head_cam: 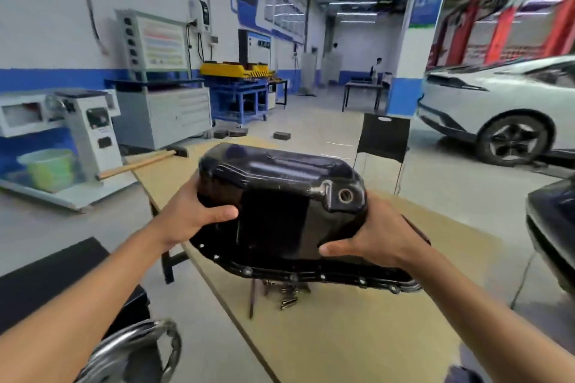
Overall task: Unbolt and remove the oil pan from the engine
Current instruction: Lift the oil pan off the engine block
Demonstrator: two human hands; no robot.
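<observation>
One oil pan [280, 196]; two hands, a left hand [186, 218] and a right hand [376, 239]; one table [357, 336], one hammer [140, 163], one black chair [384, 137], one white car [497, 102], one green bucket [49, 168]; loose bolts [287, 298] too blurred to count.

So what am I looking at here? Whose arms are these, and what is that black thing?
There is no robot here. A person wears a camera on the head, so you see their own arms from above. The left hand and right hand grip a black oil pan, held in the air over a table. On the table lie some bolts below the pan and a hammer at the far corner. A chair and a white car stand behind.
</observation>
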